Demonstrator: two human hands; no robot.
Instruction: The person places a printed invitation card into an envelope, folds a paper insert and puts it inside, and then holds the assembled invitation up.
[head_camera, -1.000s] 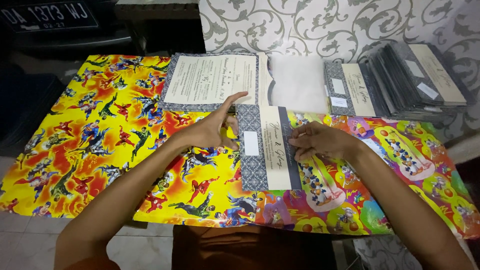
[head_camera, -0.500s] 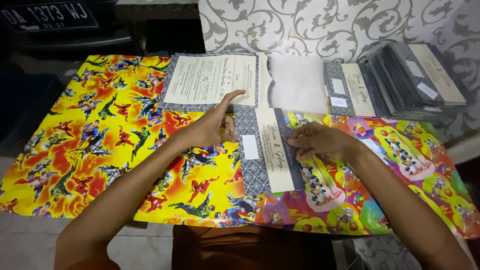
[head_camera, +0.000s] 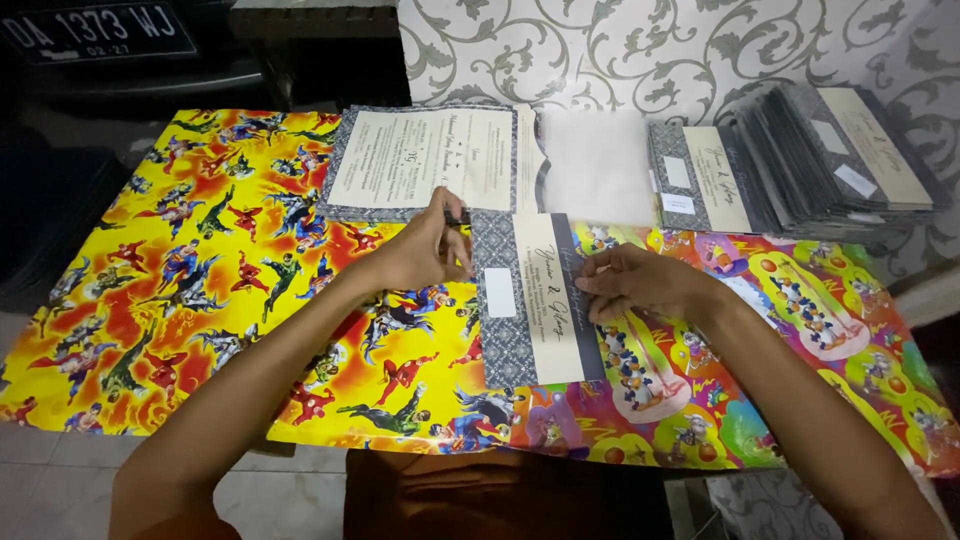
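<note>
On a cartoon-print counter (head_camera: 200, 300), the left hand (head_camera: 425, 255) rests its curled grip on a folded card's (head_camera: 530, 300) left edge while the right hand (head_camera: 625, 285) pinches its right edge; card stacks (head_camera: 800, 160) sit behind.

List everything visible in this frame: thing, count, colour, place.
folded card: one, grey-patterned with cream band, centre, under both hands
open card: one, cream with grey border, behind it
white sheet: one, right of open card
card stacks: several, grey and cream, far right; number unclear
table cover: yellow cartoon print left, multicoloured right
plate: one, dark, top left
left hand: at folded card's left edge
right hand: on its right edge
</note>
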